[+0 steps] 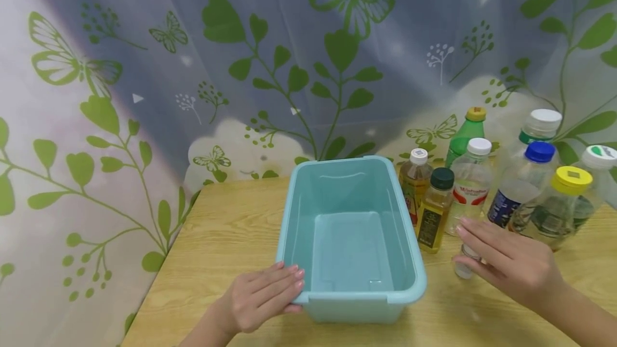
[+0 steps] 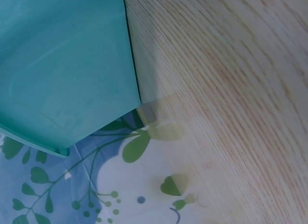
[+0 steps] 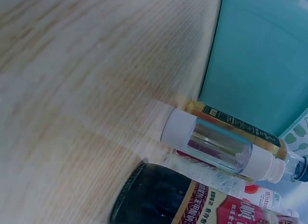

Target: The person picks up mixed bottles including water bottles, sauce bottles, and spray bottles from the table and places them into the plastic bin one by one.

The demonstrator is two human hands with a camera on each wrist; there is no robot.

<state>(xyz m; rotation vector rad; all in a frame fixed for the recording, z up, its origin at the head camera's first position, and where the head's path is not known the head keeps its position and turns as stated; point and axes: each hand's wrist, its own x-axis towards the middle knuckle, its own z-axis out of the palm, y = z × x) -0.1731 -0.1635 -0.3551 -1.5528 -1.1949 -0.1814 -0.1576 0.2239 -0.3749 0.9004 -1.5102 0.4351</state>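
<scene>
A light-blue plastic tub (image 1: 349, 307) stands on the wooden table, its inside bare. My left hand (image 1: 262, 296) rests on the tub's near left corner, fingers straight along the rim, thumb lower on the outside. At the right, my right hand (image 1: 516, 261) is beside a small clear bottle (image 1: 464, 270) with a white top and base, its fingers extended and partly covering it. In the right wrist view that small bottle (image 3: 219, 144) stands on the table, with no fingers visible. The left wrist view has the tub's outer wall (image 2: 72, 65) but not the hand.
Several bottles crowd right of the tub: an amber one with a black cap (image 1: 435, 213), a brown one (image 1: 415, 175), a green one (image 1: 464, 135), and others with white, blue and yellow caps (image 1: 572, 180). A patterned curtain (image 1: 289, 68) hangs behind the table (image 1: 226, 218).
</scene>
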